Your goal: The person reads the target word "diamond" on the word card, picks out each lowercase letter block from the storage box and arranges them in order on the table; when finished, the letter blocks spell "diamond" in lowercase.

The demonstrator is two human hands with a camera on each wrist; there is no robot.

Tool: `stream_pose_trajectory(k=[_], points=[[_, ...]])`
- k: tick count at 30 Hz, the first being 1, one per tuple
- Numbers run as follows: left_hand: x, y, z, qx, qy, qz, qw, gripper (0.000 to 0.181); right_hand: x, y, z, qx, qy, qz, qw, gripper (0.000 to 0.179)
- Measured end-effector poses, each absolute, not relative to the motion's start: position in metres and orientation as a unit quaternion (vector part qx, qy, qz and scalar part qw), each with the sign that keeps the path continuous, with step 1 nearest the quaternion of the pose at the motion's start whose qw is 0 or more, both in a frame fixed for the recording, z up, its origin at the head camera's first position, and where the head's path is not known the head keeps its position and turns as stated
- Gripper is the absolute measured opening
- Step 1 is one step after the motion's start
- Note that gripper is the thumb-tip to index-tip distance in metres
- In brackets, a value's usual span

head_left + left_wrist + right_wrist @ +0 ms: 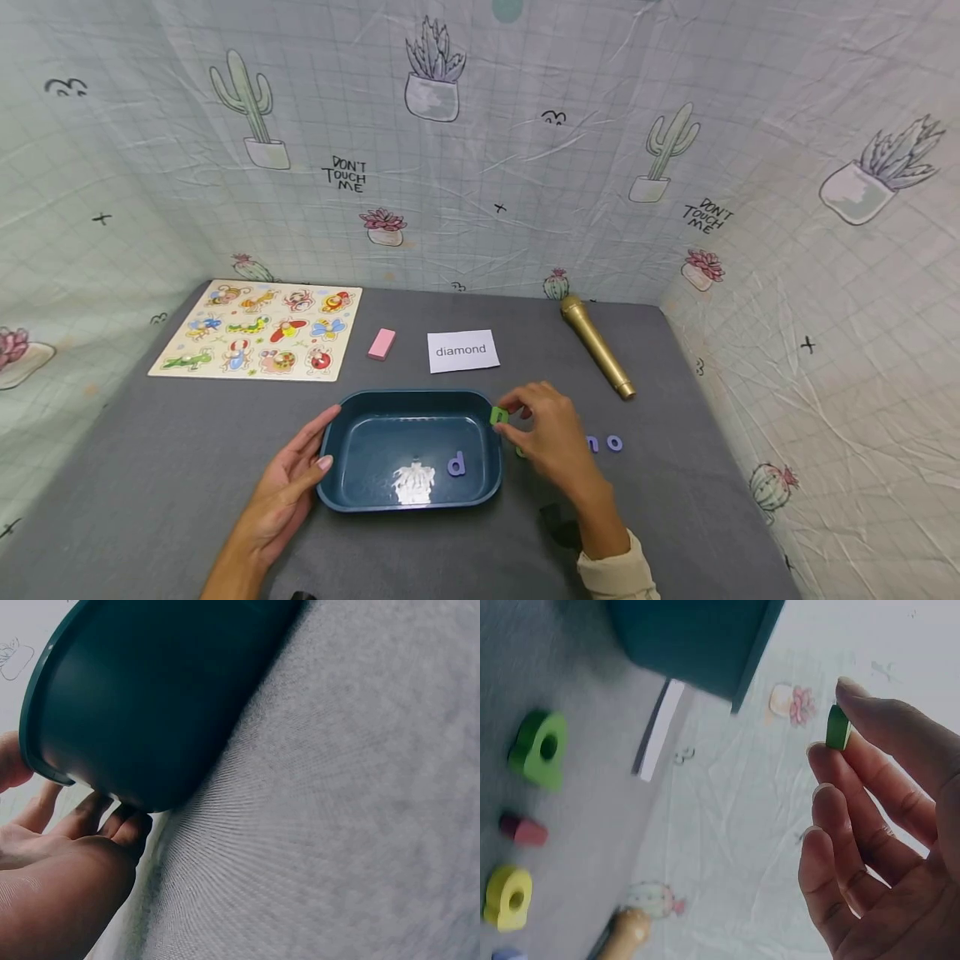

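Observation:
A dark teal tray [420, 507] stands on the grey cloth with a purple letter d [456, 464] lying inside it. My left hand [288, 483] holds the tray's left side, thumb at the rim and fingers along the outer wall. Over the right rim, my right hand [551, 433] pinches a small green letter [498, 416] between thumb and fingertips. In the right wrist view, another green letter [540, 750], a red piece [523, 830] and a yellow letter [508, 898] lie on the cloth. My right hand mostly hides these in the head view.
Purple letters n [592, 443] and o [615, 443] lie right of my right hand. Behind the tray are a card reading "diamond" [462, 351], a pink block [382, 343] and an insect puzzle board [258, 331]. A gold microphone [597, 346] lies at back right.

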State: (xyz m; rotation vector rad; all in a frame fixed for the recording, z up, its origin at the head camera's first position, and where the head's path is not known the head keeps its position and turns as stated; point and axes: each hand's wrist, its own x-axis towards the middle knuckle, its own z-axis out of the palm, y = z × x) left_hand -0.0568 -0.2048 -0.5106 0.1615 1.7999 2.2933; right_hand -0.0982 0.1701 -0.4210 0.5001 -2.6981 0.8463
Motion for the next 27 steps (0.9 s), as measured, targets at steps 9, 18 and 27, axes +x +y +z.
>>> stream_pose_trajectory(k=[9,18,27], points=[[-0.056,-0.205,-0.511,0.058,0.61,0.782,0.11,0.067,-0.1,0.197,-0.422,0.164,-0.933,0.274,0.168,0.03],[-0.056,-0.205,-0.511,0.067,0.61,0.782,0.106,0.067,-0.097,0.226,-0.424,0.142,-0.938,0.264,0.177,0.029],[-0.056,-0.203,-0.51,0.05,0.616,0.779,0.111,0.067,-0.095,0.253,-0.427,0.134,-0.942,0.244,0.189,0.03]])
